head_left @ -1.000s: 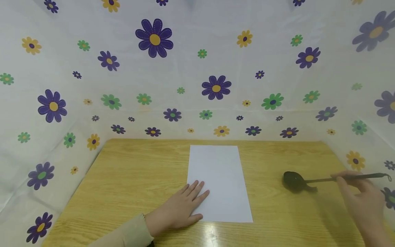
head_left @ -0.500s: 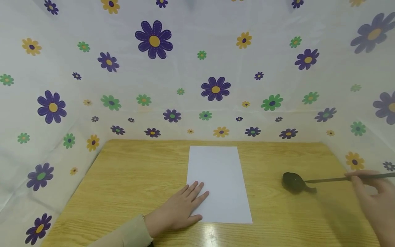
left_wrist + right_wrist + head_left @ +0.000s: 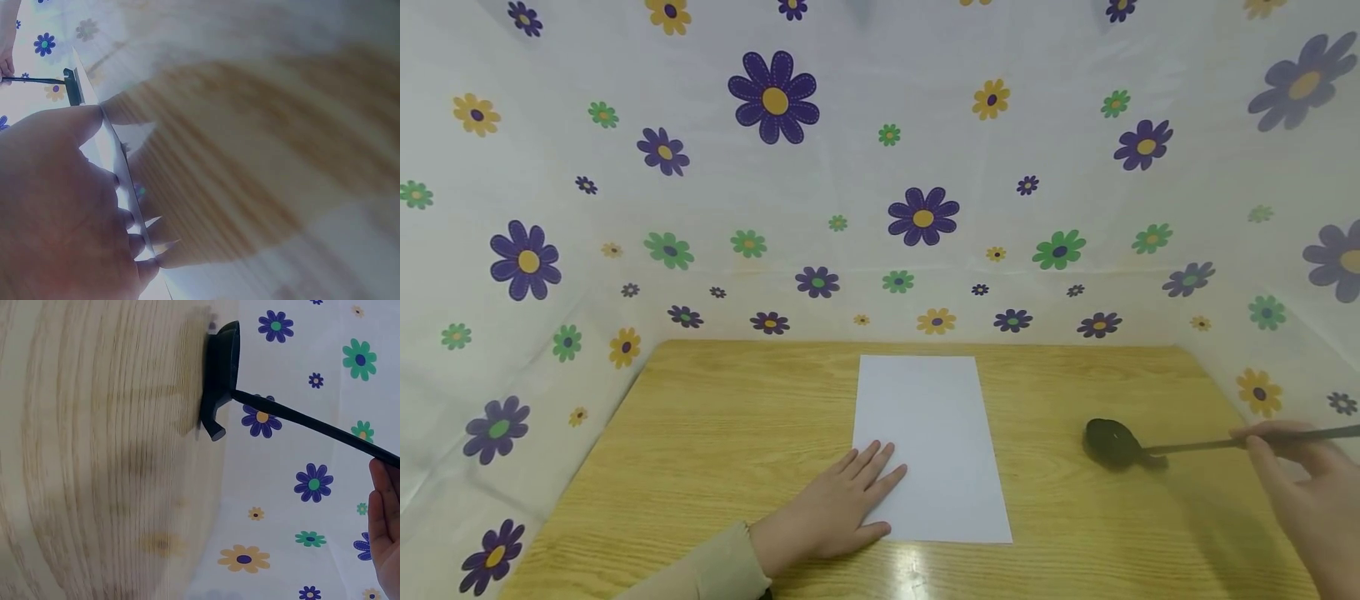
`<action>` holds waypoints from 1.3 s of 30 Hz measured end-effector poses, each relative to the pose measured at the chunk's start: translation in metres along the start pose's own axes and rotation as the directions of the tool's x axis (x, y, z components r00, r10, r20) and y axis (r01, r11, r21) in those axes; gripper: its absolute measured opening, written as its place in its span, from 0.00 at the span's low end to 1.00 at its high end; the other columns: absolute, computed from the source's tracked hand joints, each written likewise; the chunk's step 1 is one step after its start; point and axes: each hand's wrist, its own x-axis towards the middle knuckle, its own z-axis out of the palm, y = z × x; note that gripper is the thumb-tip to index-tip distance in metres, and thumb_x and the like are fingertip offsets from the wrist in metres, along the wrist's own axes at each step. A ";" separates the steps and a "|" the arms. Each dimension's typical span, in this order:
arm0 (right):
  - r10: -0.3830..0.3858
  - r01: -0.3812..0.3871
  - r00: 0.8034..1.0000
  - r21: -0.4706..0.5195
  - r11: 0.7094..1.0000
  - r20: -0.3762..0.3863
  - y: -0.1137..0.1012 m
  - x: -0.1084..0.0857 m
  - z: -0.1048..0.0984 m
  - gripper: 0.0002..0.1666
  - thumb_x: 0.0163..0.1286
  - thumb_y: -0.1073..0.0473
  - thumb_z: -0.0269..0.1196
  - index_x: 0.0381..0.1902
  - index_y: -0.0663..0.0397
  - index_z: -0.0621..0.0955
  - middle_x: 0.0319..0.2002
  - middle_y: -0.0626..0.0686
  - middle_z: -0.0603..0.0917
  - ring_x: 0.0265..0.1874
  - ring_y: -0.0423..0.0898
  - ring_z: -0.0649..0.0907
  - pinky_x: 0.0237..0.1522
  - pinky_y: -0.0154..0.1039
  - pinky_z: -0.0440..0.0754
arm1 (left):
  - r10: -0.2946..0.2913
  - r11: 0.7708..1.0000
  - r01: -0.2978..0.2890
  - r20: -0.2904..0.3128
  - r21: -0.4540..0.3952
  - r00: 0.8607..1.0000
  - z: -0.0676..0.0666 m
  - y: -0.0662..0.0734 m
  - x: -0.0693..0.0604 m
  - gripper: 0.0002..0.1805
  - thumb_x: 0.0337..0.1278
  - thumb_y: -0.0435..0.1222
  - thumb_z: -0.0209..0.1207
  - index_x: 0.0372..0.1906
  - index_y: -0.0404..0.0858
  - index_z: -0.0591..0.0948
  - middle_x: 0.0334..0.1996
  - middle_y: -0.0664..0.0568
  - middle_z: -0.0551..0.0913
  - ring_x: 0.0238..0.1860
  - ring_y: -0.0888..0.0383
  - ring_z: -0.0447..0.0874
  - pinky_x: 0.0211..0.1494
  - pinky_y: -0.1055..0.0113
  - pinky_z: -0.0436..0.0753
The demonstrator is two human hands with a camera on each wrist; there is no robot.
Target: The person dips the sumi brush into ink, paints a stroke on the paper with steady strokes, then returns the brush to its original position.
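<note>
**Handle (image 3: pixel 1195 446) tip drops beside the ladle bowl (image 3: pixel 1111 442)**

The right hand (image 3: pixel 1309 502), near the right edge of the worktop (image 3: pixel 722 417), pinches the long dark handle. Compared with half a second earlier, the handle's inner tip lies slightly lower, by the short stub (image 3: pixel 214 427) of the ladle bowl; whether they touch or join cannot be told. Against a second earlier, the right hand is farther right, and the handle's looped end is out of frame. The ladle bowl keeps its place inward of the right edge, apparently resting on the worktop. The left hand (image 3: pixel 838 510) lies open, fingers spread, over the left margin of the white sheet (image 3: pixel 943 450), which reaches nearly to the far edge; both are unchanged. The shift suggests that the work centres on the handle and stub, not the sheet.
</note>
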 end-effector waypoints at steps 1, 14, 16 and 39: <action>-0.011 0.011 1.000 -0.006 1.000 0.001 0.001 0.000 0.000 0.19 0.75 0.69 0.61 0.35 0.35 0.85 0.36 0.08 0.75 0.43 0.09 0.71 0.50 0.11 0.59 | -0.001 1.000 0.001 -0.002 0.000 1.000 0.000 0.000 0.000 0.42 0.81 0.62 0.45 0.88 0.51 0.50 0.88 0.47 0.46 0.88 0.48 0.46 0.88 0.51 0.59; -0.062 0.066 0.997 0.103 0.993 -0.038 -0.005 0.009 -0.003 0.23 0.73 0.75 0.58 0.33 0.39 0.88 0.37 0.10 0.77 0.48 0.15 0.73 0.77 0.30 0.58 | -0.005 1.000 0.005 -0.002 -0.007 1.000 0.001 -0.002 0.000 0.42 0.81 0.62 0.44 0.88 0.52 0.50 0.88 0.47 0.45 0.88 0.48 0.46 0.88 0.50 0.58; -0.082 0.083 0.997 0.120 0.989 -0.014 -0.007 0.009 -0.002 0.23 0.73 0.75 0.59 0.35 0.39 0.88 0.38 0.11 0.78 0.50 0.15 0.73 0.73 0.21 0.55 | -0.005 1.000 0.005 -0.002 -0.009 1.000 -0.001 -0.002 -0.001 0.42 0.81 0.62 0.45 0.88 0.52 0.50 0.88 0.47 0.45 0.88 0.48 0.46 0.88 0.50 0.58; -0.041 0.042 0.999 0.135 0.990 -0.012 -0.004 0.006 0.001 0.26 0.74 0.76 0.56 0.33 0.38 0.88 0.38 0.11 0.77 0.49 0.15 0.72 0.77 0.26 0.51 | 0.018 1.000 -0.019 -0.016 -0.017 1.000 0.000 0.000 -0.002 0.41 0.82 0.61 0.44 0.88 0.49 0.51 0.88 0.45 0.47 0.88 0.46 0.48 0.88 0.49 0.60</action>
